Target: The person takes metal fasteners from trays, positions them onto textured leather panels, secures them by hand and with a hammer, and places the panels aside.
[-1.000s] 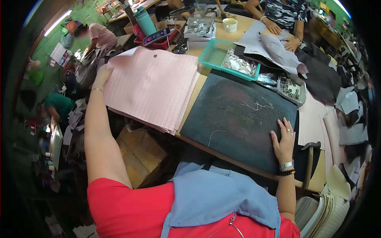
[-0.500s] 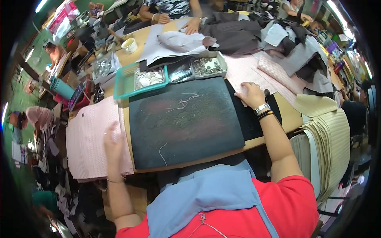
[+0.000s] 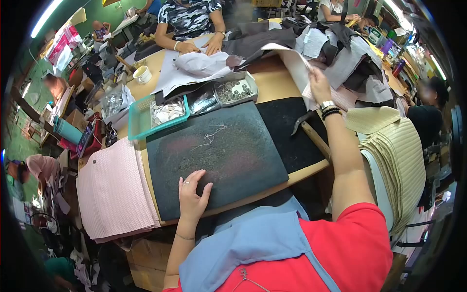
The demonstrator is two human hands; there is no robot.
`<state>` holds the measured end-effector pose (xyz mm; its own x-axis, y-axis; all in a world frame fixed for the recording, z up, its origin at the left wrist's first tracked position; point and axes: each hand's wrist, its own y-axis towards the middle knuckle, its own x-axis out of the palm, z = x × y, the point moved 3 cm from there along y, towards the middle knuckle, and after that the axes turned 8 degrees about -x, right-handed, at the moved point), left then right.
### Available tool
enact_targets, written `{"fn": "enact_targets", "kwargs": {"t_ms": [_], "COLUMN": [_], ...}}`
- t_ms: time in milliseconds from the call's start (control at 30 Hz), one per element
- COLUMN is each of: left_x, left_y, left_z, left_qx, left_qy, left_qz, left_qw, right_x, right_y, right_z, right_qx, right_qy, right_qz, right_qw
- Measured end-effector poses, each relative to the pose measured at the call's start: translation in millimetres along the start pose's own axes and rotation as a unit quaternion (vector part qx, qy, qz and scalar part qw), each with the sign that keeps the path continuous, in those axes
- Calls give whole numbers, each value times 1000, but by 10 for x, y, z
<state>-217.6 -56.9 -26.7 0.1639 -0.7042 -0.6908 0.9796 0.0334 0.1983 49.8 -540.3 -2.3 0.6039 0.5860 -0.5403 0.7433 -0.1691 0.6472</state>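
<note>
My right hand [image 3: 320, 86] is closed on the edge of a pale pink patterned sheet [image 3: 297, 69], which is raised and curled off the table at the right. My left hand [image 3: 193, 194] rests on the near part of a dark worn mat [image 3: 224, 155], its fingers apart and nothing in it. A loose pale thread [image 3: 210, 135] lies across the middle of the mat. Below my right forearm, a tool with a wooden handle [image 3: 315, 140] and a curved metal head lies on black cloth [image 3: 277, 129]. A stack of pink patterned sheets [image 3: 114, 190] is left of the mat.
Behind the mat sit a teal tray [image 3: 134, 124] and a white box of small metal pieces [image 3: 236, 92]. Cream quilted sheets [image 3: 396, 155] hang at the right. Across the table, a person's hands [image 3: 212, 45] touch grey cloth [image 3: 199, 65]. Dark fabric is piled at the back.
My left hand has moved from the pink stack to the mat. My right hand has lifted the pink sheet, uncovering more black cloth and the wooden-handled tool. The view has shifted.
</note>
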Motion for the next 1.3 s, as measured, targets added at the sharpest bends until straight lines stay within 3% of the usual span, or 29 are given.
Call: {"fn": "enact_targets", "kwargs": {"t_ms": [100,200,233,267,300,367,400,433,500,567,600,633,667,767,867,967,1000,1100,1167,1300], "left_x": [-5,-8,13,52,73,114,213,194,166,112,84,63,47,-12,-177,-366,-423,-451,-385,-380], "left_y": [26,20,16,16,0,-95,-162,-201,-236,-271,-289,-299,-298,-260,-168,-140,-130,-154,-151,-144], "left_z": [20,-56,-70,-47,9,77,-45,13,-121,-207,-241,-252,-261,-351,-428,-610,-652,-737,-779,-637], "left_qx": [25,-7,-27,-76,-124,-220,-157,-187,-171,-206,-221,-215,-208,-194,-230,-245,-253,-273,-269,-275], "left_qy": [-14,-122,-174,-272,-366,-532,-529,-589,-734,-616,-549,-532,-514,-440,-409,-371,-349,-312,-322,-306], "left_qz": [19,24,23,-10,-45,-113,-103,-155,-145,-91,-66,-60,-54,-58,-76,-68,-55,-15,22,38], "left_qw": [999,992,984,959,921,810,828,771,641,755,803,817,830,875,880,893,900,910,907,910], "right_x": [-496,-672,-585,-498,-365,-411,-443,-441,-411,-399,-508,-566,-623,-813,-931,-1010,-1035,-894,-741,-469], "right_y": [255,133,-45,-226,-486,-1048,-1244,-1395,-1507,-1568,-1529,-1617,-1721,-1908,-1934,-1930,-1898,-1793,-1826,-1996], "right_z": [-919,-1866,-2093,-2319,-2464,-2885,-2913,-2906,-2506,-1812,-1572,-1207,-901,-537,-417,-310,-388,-609,-1026,-1363], "right_qx": [-171,-126,-166,-205,-330,-175,-195,-215,-187,-187,-130,-163,-124,-18,-72,4,-33,-91,65,48], "right_qy": [25,99,98,99,82,243,241,240,172,107,-26,-92,-140,-169,-178,-242,-276,-143,24,122], "right_qz": [51,-150,-193,-236,-217,-460,-464,-468,-397,-255,-274,-196,-172,-230,-212,-191,-154,-154,-273,-279], "right_qw": [984,976,962,945,915,836,830,823,882,943,953,963,967,958,958,951,948,973,960,951]}}
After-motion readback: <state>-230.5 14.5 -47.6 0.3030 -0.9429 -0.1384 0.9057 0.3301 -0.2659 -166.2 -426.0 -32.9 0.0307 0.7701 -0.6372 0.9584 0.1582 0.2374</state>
